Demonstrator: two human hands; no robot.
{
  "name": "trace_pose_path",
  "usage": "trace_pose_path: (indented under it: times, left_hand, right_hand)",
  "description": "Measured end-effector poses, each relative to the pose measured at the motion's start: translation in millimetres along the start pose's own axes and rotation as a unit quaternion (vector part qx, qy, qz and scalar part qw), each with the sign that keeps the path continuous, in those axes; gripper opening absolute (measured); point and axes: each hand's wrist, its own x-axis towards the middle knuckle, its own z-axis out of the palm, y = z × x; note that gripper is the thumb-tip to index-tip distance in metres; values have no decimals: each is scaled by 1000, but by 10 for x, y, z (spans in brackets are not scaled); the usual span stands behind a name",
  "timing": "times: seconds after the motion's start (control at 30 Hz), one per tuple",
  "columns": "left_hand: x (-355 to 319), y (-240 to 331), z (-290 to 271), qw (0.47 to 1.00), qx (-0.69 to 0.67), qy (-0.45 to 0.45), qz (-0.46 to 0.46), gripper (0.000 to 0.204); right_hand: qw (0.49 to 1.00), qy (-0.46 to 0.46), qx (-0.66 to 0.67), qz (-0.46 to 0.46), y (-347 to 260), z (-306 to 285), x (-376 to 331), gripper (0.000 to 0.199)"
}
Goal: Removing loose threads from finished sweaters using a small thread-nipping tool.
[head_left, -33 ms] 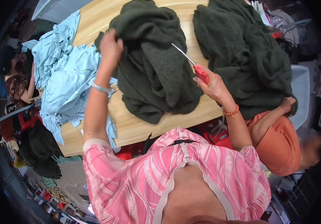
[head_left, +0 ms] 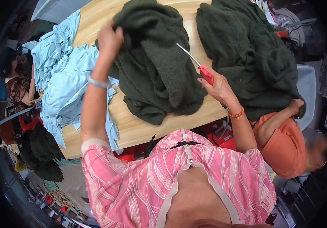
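Head view: you're at a wooden table (head_left: 133, 133) loaded with clothes, edges bending at the rim
Left side: a messy pile of light blue clothes (head_left: 66, 91) sits just beside your cloth, partly behind your left forearm
Right side: second green pile (head_left: 243, 49), with a strip of bare wood between it and yours
Neighbour: co-worker in an orange top (head_left: 285, 144) is close on your right, one hand (head_left: 295, 106) on that pile's near corner
Bins: pale bin (head_left: 307, 83) past the right pile, clear bin (head_left: 53, 11) top left
Your cloth: dark green cloth (head_left: 152, 64), bunched up in the middle of the table, right in front of you
Left hand: your left hand (head_left: 110, 40) is at its upper left edge, fingers curled in; can't tell if they're really pinching it
Right hand: your right hand (head_left: 219, 86) is closed around a red-handled tool (head_left: 206, 74), thin metal blade angled up-left over the cloth; can't tell if the tip touches
Hard to see: left fingers are motion-blurred, your right palm hides part of the handle, and both green heaps run off the top
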Motion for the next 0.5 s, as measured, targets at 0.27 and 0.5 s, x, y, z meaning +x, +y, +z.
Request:
trace_pose_path:
  times: [0.27,0.5]
  left_hand:
    - [161,1211,250,820,-462,-74,329,58]
    - [-1583,-99,921,915,-389,-105,-8,17]
  right_hand:
    - [994,31,63,86,112,9,-147,36]
    - [998,26,27,58,27,209,-22,53]
